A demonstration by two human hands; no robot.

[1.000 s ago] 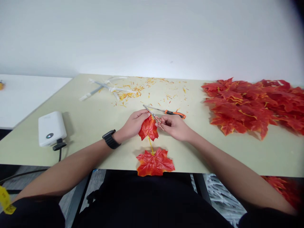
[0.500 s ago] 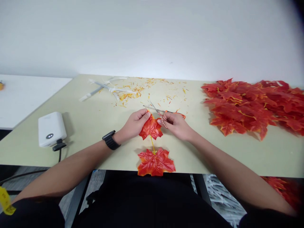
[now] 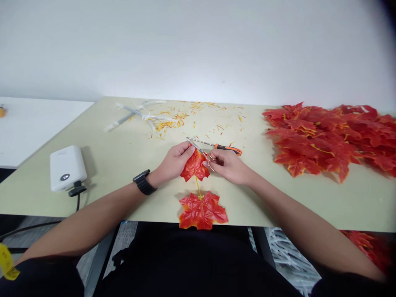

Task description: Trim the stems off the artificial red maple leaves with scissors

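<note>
- Soft, even light brightens low on the wall [image 3: 198, 84].
- Faint shadow falls right of a white device [image 3: 66, 167].
- Darkness clips the upper-right corner.

Left hand [image 3: 176, 160] and right hand [image 3: 232, 166] near dial centre, both in a working pinch.
From beside the person (dial = wearer's view): left forearm [image 3: 102, 220] bare, in from 8 o'clock, left thumb [image 3: 187, 154] pressed toward its curled fingers, tips at about 2. Right forearm [image 3: 298, 212] bare, in from 4, thumb and bent fingers drawn together, tips between 9 and 10. I see a small gap between the hands, no contact; arms spread wide, torso [image 3: 201, 262] at 6.
</note>
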